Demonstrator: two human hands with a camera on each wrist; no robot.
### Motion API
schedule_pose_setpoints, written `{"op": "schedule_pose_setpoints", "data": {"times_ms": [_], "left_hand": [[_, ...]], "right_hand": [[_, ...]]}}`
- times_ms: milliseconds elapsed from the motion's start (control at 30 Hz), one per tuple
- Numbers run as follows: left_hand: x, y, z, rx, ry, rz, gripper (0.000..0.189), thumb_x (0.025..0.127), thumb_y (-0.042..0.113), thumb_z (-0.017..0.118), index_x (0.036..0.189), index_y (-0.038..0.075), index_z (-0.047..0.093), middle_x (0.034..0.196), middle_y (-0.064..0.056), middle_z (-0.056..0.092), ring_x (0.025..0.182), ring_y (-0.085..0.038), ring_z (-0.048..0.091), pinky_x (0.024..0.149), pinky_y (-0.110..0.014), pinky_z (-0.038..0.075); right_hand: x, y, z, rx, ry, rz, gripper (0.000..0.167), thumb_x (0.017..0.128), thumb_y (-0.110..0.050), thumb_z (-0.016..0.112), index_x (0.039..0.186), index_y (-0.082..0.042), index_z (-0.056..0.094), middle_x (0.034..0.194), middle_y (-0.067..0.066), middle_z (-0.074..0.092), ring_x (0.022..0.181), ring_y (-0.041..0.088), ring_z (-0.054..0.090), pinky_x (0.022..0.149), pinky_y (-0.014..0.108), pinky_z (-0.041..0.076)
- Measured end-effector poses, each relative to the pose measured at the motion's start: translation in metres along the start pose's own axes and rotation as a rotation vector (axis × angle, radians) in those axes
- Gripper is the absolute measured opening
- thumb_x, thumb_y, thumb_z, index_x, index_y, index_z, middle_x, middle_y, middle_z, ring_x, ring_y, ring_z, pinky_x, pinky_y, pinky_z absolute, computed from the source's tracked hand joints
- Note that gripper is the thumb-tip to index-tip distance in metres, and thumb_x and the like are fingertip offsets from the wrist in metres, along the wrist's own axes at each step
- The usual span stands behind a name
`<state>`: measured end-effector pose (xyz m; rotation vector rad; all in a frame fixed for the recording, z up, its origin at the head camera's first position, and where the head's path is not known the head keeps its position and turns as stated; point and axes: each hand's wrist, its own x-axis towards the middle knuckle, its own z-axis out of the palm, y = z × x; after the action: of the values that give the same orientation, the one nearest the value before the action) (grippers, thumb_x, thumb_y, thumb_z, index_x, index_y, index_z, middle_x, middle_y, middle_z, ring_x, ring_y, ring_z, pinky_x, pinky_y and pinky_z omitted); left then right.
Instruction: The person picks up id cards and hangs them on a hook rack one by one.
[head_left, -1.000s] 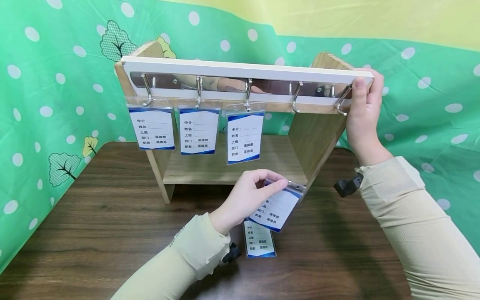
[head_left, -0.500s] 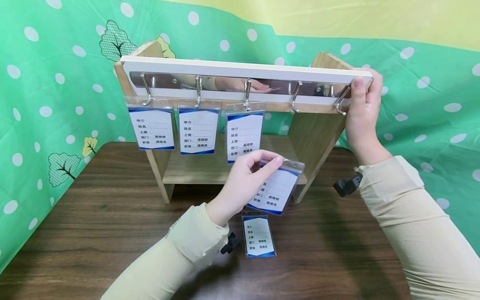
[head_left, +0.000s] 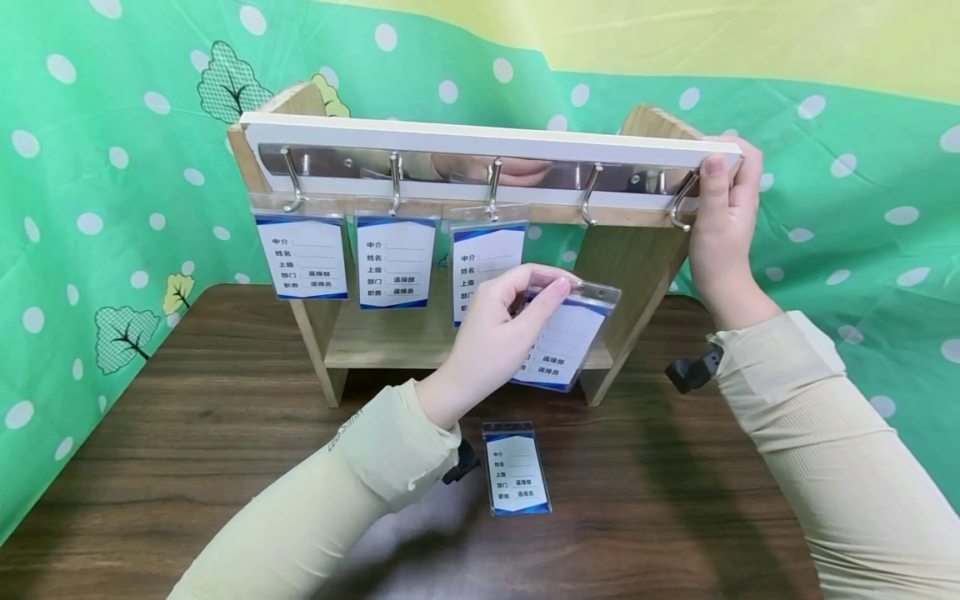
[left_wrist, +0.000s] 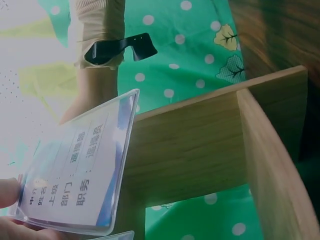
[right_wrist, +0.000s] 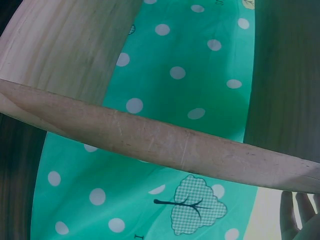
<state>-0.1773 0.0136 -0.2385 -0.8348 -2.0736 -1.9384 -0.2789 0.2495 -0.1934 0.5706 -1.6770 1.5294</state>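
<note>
Between thumb and fingers, my left hand (head_left: pixel 498 333) pinches a badge holder (head_left: pixel 564 337) by its upper left edge, in front of the rack and below the fourth hook (head_left: pixel 592 196). In the left wrist view the same badge holder (left_wrist: pixel 80 170) faces the camera, printed side showing. My right hand (head_left: pixel 725 221) grips the right end of the white hook rail (head_left: pixel 480 136), thumb on its front, beside the last hook (head_left: pixel 684 200). Badge holders hang on the first three hooks: one at left (head_left: pixel 302 257), one beside it (head_left: pixel 395 262), and a third (head_left: pixel 486 250) partly hidden by my left hand.
One more badge holder (head_left: pixel 517 471) lies flat on the dark wooden table (head_left: pixel 187 450), in front of the rack. The wooden rack (head_left: pixel 397 337) has a lower shelf and two side panels. Behind it hangs a green dotted cloth (head_left: pixel 112 192).
My left hand has lifted its badge holder upward, away from the one on the table, which now shows whole. The right hand keeps its grip on the rail.
</note>
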Motion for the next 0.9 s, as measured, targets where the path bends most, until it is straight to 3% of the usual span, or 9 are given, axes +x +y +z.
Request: {"op": "schedule_pose_setpoints", "data": {"times_ms": [333, 633, 900], "left_hand": [[0.016, 0.008, -0.001, 0.065, 0.005, 0.062, 0.021, 0.102, 0.015, 0.054, 0.115, 0.005, 0.068, 0.11, -0.007, 0.071, 0.097, -0.013, 0.064, 0.083, -0.02, 0.05], [0.034, 0.014, -0.001, 0.082, 0.059, 0.079, 0.022, 0.102, 0.02, 0.055, 0.116, 0.01, 0.069, 0.111, -0.002, 0.073, 0.087, -0.008, 0.061, 0.072, -0.019, 0.044], [0.046, 0.014, 0.001, 0.114, 0.066, 0.016, 0.028, 0.102, 0.024, 0.055, 0.125, 0.014, 0.068, 0.116, 0.001, 0.073, 0.083, -0.008, 0.059, 0.069, -0.018, 0.044]], "right_hand": [[0.001, 0.0, 0.0, -0.013, 0.006, 0.021, 0.021, 0.103, -0.012, 0.039, 0.121, -0.016, 0.049, 0.097, -0.004, 0.051, 0.092, 0.009, 0.047, 0.084, 0.021, 0.033], [0.0, 0.002, -0.001, -0.005, 0.003, -0.01, 0.02, 0.103, -0.013, 0.041, 0.121, -0.016, 0.05, 0.1, -0.005, 0.052, 0.093, 0.009, 0.047, 0.085, 0.021, 0.032], [0.0, 0.002, 0.0, 0.006, -0.001, -0.009, 0.02, 0.103, -0.013, 0.041, 0.121, -0.016, 0.05, 0.098, -0.004, 0.052, 0.093, 0.01, 0.048, 0.085, 0.021, 0.032]]}}
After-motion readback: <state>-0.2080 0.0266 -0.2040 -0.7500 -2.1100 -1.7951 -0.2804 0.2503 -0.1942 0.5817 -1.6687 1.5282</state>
